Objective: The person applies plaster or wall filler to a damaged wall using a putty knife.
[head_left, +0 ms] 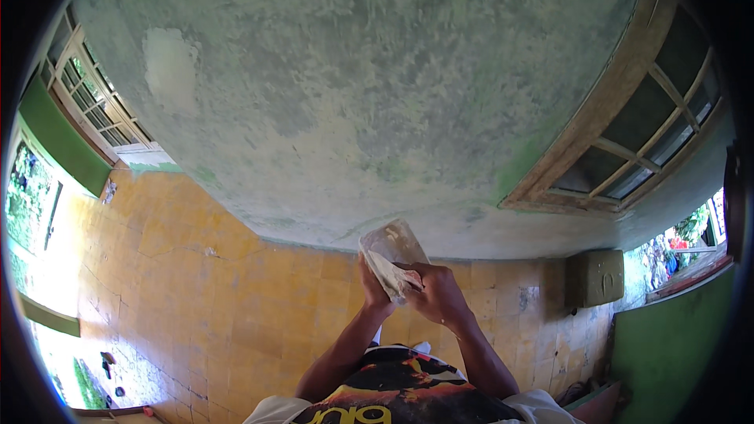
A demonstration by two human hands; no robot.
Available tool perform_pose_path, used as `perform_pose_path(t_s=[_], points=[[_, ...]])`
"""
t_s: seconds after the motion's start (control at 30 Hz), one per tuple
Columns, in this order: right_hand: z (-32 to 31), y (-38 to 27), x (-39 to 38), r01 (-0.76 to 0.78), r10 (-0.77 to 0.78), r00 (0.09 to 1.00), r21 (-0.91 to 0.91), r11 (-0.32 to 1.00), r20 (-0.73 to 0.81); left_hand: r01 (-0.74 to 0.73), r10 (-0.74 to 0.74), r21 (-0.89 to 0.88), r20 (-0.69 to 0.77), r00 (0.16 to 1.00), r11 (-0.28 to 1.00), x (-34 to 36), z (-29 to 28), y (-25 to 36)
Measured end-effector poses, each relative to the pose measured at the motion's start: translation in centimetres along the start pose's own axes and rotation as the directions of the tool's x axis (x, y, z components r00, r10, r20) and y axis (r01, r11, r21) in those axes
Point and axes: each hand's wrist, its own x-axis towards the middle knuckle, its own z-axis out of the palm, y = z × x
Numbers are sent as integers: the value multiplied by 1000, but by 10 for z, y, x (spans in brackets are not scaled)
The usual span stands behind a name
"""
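In front of my chest, my left hand (373, 286) is wrapped round the side of a whitish, putty-smeared plastic container (402, 240), which is tilted. My right hand (437, 295) is closed on a flat scraper (383, 268) with white paste on it, held against the container's near edge. A bit of red shows by the right fingers; most of the scraper's handle is hidden by them. Beyond both hands rises a wall (314, 94) with patchy grey-white filler and green traces. At its upper left is a brighter white patch (170, 67).
A wooden-framed window (628, 141) is set in the wall at right. Yellow tiles cover the floor (236, 298). A brownish box (601, 278) stands by the wall's foot at right, near a green panel (667, 345). At left are another window (94, 98) and a bright opening.
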Motion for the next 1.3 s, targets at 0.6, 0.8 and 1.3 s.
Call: perform_pose_path(t_s=[0.6, 0.8, 1.3], points=[[0, -10, 24, -156, 155, 952, 16, 988, -264, 33, -25, -49, 165, 986, 998, 9, 30, 42], [-10, 2, 23, -180, 205, 957, 134, 975, -207, 18, -18, -3, 153, 988, 1000, 12, 48, 38], [-26, 27, 44, -96, 127, 985, 245, 965, -114, -104, 108, -40, 96, 990, 994, 29, 58, 40]])
